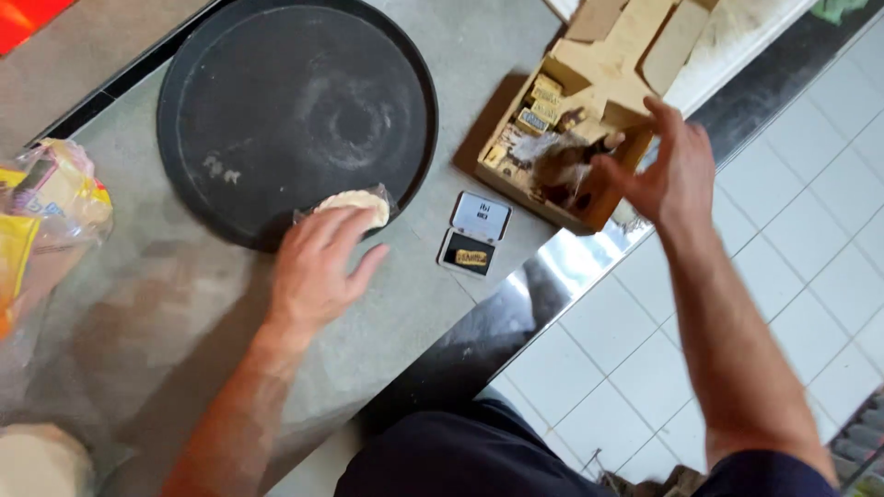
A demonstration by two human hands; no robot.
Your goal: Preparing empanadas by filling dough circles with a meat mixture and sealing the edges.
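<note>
Left hand: rests flat, fingers spread, fingertips pressing on the pale round disc of flattened dough; it closes on nothing.
Dough disc: lies at the six o'clock rim of the large round black tray, on a clear wrapper.
Right hand: its grip is closed around a blurred dark bundle in crinkled clear wrap, above the open brown cardboard box at three o'clock.
Doing it well: I'd judge the flat palm should pin the dough steady while the other hand lifts the bundle clear of the box wall.
Nearby: small open tin case on the grey counter, just past the tray at four o'clock.
</note>
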